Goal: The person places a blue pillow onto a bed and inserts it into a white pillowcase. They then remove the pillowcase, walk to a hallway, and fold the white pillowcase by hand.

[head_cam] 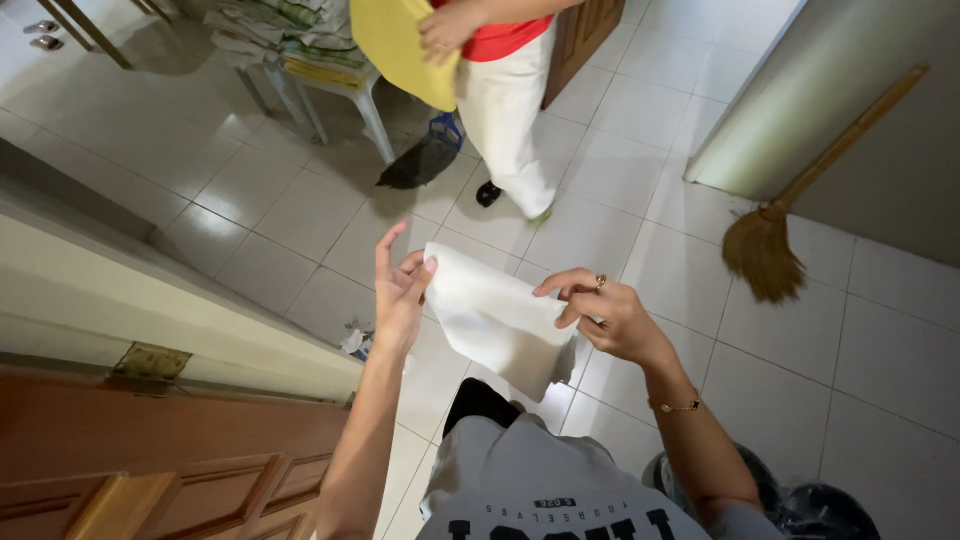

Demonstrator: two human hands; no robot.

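A white cloth (pixel 495 320) hangs stretched between both hands above the tiled floor. My left hand (pixel 400 290) pinches its upper left corner with thumb and fingers. My right hand (pixel 605 315), with a ring and a thin bracelet, grips its right edge. The cloth's lower end droops toward my grey shirt.
Another person (pixel 505 90) in a red top and white trousers stands ahead holding a yellow cloth (pixel 400 45). A straw broom (pixel 770 250) leans on the right wall. A white stool (pixel 335 95) with stacked papers, a dark broom head (pixel 415 160), and a wooden door (pixel 150 460) at lower left.
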